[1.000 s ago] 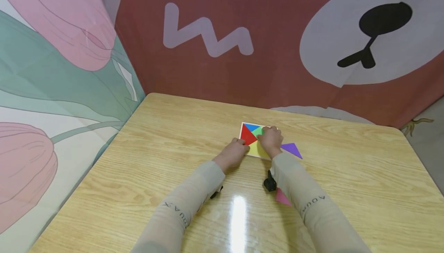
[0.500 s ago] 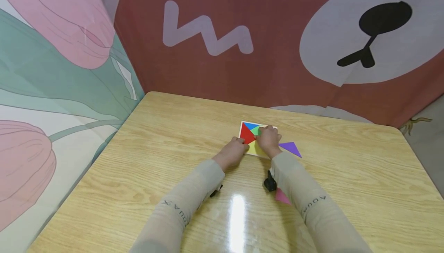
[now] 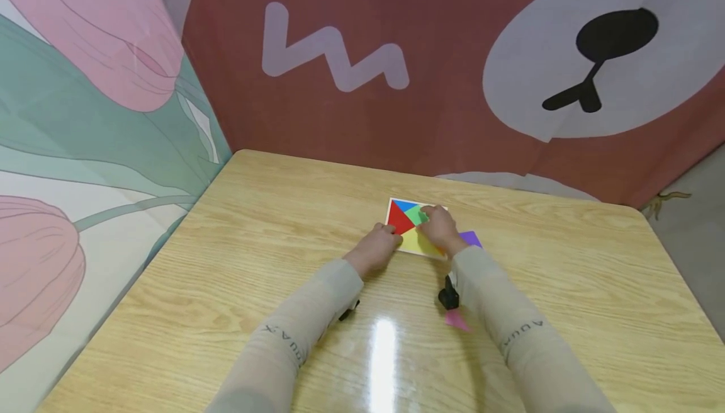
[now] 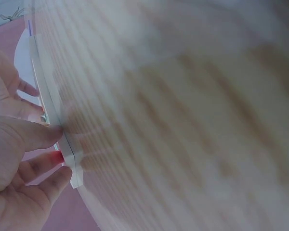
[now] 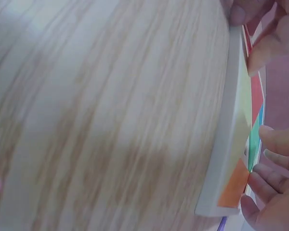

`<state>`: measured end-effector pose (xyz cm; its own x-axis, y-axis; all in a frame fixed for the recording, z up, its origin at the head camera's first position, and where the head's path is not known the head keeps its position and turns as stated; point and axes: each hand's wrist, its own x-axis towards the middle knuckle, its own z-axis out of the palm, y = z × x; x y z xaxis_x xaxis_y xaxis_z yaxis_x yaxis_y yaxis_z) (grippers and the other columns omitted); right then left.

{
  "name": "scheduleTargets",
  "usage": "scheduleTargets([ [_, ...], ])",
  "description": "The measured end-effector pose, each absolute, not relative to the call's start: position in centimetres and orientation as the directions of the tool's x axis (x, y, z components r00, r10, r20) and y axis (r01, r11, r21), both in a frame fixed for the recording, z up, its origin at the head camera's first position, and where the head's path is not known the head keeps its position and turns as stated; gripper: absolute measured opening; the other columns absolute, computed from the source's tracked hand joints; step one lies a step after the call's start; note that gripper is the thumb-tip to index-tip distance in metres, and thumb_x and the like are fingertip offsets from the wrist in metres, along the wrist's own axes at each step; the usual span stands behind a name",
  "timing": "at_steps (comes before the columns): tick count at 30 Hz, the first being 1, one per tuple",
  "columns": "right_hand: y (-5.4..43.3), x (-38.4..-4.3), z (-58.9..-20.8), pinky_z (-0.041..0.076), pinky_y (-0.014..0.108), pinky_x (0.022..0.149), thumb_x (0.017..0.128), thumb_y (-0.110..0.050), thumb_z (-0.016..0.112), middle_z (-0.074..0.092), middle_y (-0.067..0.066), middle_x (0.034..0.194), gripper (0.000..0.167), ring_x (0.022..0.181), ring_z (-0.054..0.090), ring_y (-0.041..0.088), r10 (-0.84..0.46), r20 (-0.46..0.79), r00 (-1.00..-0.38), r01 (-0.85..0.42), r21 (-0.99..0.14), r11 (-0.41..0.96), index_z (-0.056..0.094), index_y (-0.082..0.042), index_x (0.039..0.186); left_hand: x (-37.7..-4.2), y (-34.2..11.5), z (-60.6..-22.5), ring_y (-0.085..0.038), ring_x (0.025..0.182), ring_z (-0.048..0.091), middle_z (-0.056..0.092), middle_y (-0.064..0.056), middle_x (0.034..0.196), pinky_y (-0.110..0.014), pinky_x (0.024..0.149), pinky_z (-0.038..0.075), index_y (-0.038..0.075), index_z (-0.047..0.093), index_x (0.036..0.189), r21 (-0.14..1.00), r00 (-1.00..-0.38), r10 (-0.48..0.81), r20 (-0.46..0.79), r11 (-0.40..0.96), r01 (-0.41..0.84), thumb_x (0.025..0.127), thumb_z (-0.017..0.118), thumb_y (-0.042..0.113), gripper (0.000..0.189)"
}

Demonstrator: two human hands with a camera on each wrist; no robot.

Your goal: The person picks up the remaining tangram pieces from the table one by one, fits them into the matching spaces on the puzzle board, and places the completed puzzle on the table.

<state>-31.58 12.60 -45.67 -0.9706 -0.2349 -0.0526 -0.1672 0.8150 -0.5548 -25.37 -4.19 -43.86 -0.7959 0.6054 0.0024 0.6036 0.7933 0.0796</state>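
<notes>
A tangram tray (image 3: 419, 254) with a pale rim lies flat on the table. In it sit a red triangle (image 3: 399, 219), a blue piece (image 3: 404, 204), a green piece (image 3: 415, 214), a yellow triangle (image 3: 418, 243) and an orange piece (image 5: 235, 185). My left hand (image 3: 372, 250) grips the tray's near left corner, thumb on the front side. Over the right part of the tray, my right hand (image 3: 443, 227) touches the green piece with extended fingertips, hiding what lies beneath.
Right of the tray lies a purple triangle (image 3: 470, 237), partly behind the right wrist. A pink piece (image 3: 455, 320) rests nearer, beside the black wrist camera (image 3: 449, 296). Printed cloth (image 3: 340, 123) hangs along the table's back and left edges.
The right fingers have drawn back slightly, showing more of the green piece. The right forearm has shifted a little right, covering more of the purple triangle. My left hand keeps its hold.
</notes>
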Motion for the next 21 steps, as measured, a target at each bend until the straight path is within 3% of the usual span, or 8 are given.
scheduleTargets([
  [4,15.3,-35.6,-52.4,0.036,0.039,0.083,0.071,-0.008,0.061,0.053,0.019,0.104,0.042,0.095,0.048,0.032,-0.333,0.129,-0.934,-0.347,-0.543,0.764,0.053,0.001,0.112,-25.4,-4.2,-44.1,-0.021,0.082,0.046,0.052,-0.007,0.096,-0.028,0.074,0.039,0.011,0.061,0.093,0.085,-0.792,0.61,0.003,0.789,0.608,0.082,0.049,0.002,0.019],
  [7,17.0,-38.8,-56.7,0.037,0.038,0.081,0.069,-0.006,0.059,0.053,0.019,0.101,0.043,0.093,0.048,0.033,-0.343,0.176,-0.923,-0.383,-0.518,0.765,0.053,0.001,0.111,-25.5,-4.2,-44.2,-0.021,0.082,0.046,0.052,-0.007,0.096,-0.028,0.074,0.039,0.011,0.061,0.092,0.09,-0.79,0.612,0.009,0.787,0.611,0.082,0.05,0.002,0.017],
  [10,17.1,-37.9,-55.2,0.034,0.035,0.086,0.072,-0.003,0.056,0.051,0.019,0.106,0.042,0.099,0.046,0.031,-0.35,0.13,-0.928,-0.359,-0.563,0.744,0.051,-0.002,0.114,-25.5,-4.1,-44.1,-0.021,0.082,0.046,0.052,-0.007,0.095,-0.028,0.074,0.039,0.011,0.061,0.09,0.084,-0.788,0.616,0.008,0.784,0.614,0.082,0.05,0.003,0.016],
  [16,14.0,-31.6,-45.9,0.035,0.044,0.085,0.075,0.006,0.051,0.049,0.026,0.105,0.039,0.099,0.046,0.036,-0.292,0.011,-0.956,-0.241,-0.595,0.767,0.048,0.008,0.114,-25.5,-4.2,-44.0,-0.021,0.08,0.047,0.052,-0.007,0.091,-0.028,0.073,0.038,0.01,0.06,0.086,0.074,-0.782,0.623,0.016,0.779,0.623,0.08,0.05,0.002,0.014],
  [21,13.4,-30.0,-43.7,0.037,0.044,0.082,0.077,0.005,0.05,0.05,0.028,0.097,0.037,0.091,0.047,0.037,-0.278,0.011,-0.961,-0.233,-0.577,0.783,0.045,0.012,0.113,-25.4,-4.3,-43.9,-0.021,0.079,0.047,0.052,-0.007,0.089,-0.028,0.072,0.038,0.01,0.06,0.084,0.073,-0.778,0.627,0.026,0.775,0.627,0.081,0.049,0.001,0.014],
])
